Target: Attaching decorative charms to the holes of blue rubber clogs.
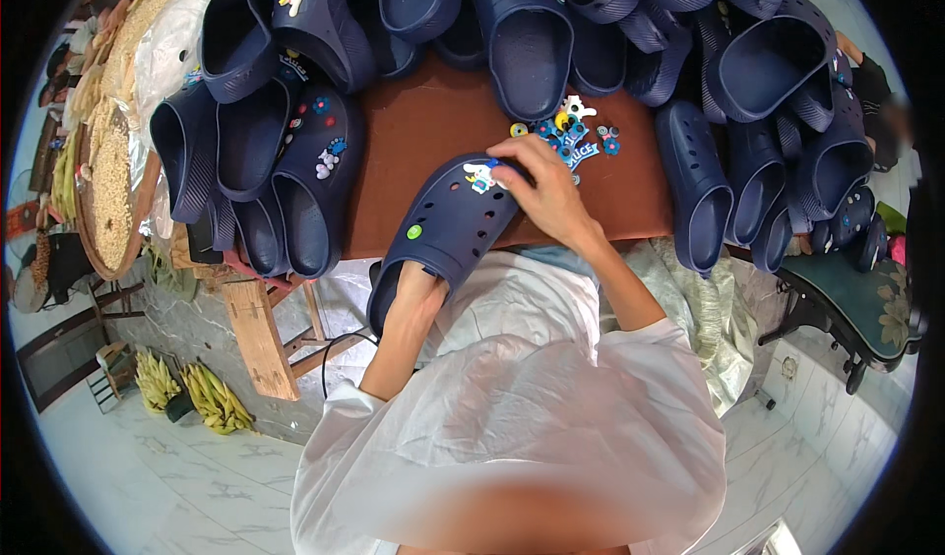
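Note:
A dark blue clog [458,225] lies tilted at the table's near edge, toe pointing away and to the right. My left hand [421,284] reaches into its foot opening and holds it from inside; those fingers are hidden. A white cartoon charm [480,176] sits near the toe, and a round green charm [413,231] sits on the left side. Over the toe, my right hand [541,186] has its thumb and fingers closed at a small blue charm [494,162] beside the white one. Loose colourful charms [569,142] lie on the table just beyond that hand.
Blue clogs [532,63] are piled along the far side of the brown table [413,112], with more stacked left [315,181] and right [694,181]. A wooden stool [261,339] stands at lower left, and a dark green chair [856,299] at right. Another person [876,102] is at far right.

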Tool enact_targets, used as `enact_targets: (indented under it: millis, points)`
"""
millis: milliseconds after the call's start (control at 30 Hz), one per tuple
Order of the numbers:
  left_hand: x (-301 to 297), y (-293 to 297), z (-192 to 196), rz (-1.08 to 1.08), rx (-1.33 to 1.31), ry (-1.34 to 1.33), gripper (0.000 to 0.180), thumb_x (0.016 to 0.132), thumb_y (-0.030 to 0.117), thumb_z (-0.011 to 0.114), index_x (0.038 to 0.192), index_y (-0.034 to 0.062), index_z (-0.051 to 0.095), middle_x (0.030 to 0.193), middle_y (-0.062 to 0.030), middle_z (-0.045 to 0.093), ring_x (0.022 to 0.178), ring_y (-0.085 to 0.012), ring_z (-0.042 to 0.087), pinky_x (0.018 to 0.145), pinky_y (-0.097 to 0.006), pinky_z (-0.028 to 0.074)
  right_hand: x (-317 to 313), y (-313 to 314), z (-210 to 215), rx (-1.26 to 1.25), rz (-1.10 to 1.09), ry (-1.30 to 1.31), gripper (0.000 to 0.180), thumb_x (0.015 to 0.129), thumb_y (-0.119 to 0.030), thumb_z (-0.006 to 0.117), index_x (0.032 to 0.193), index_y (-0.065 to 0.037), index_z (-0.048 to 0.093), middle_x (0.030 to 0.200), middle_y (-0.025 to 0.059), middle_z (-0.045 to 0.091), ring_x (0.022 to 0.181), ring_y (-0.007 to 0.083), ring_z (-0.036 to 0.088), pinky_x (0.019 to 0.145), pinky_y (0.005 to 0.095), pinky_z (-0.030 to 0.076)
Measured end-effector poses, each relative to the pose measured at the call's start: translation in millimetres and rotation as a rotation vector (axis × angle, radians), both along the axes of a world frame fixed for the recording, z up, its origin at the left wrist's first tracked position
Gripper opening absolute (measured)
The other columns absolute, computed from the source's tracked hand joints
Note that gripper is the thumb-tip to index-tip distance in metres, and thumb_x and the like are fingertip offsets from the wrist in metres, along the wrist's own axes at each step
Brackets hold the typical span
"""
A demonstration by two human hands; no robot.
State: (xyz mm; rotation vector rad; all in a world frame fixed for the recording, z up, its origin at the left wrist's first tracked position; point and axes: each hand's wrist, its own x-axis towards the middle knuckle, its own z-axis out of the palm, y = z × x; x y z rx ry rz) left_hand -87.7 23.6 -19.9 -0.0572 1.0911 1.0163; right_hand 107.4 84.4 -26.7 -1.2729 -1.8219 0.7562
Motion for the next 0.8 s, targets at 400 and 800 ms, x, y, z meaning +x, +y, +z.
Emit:
enact_targets:
  millis: [400, 800]
  points:
    - [7, -5, -12, 0.053, 0.023, 0.025, 0.033, 0.104, 0.018, 0.051, 0.134, 0.0051, 0.055, 0.132, -0.0101, 0.062, 0.114, -0.0226, 0.064, 0.101, -0.041, 0.053, 72, -1, -3, -0.090, -0.269, -0.313, 0.023, 0.085, -0.019, 0.075, 0.103, -0.007, 0.066, 0.089, 0.0080, 0.063, 0.084, 0.0254, 0.065, 0.074, 0.0385, 0.051]
    - [15, -3, -7, 0.066, -0.003, -0.010, 0.033, 0.104, 0.017, 0.052, 0.134, 0.0046, 0.054, 0.130, -0.0101, 0.063, 0.112, -0.0213, 0.064, 0.096, -0.038, 0.055, 58, -12, -5, -0.167, -0.218, 0.091, 0.018, 0.083, -0.003, 0.075, 0.096, -0.003, 0.062, 0.089, 0.0055, 0.065, 0.078, 0.0163, 0.066, 0.068, 0.0294, 0.052]
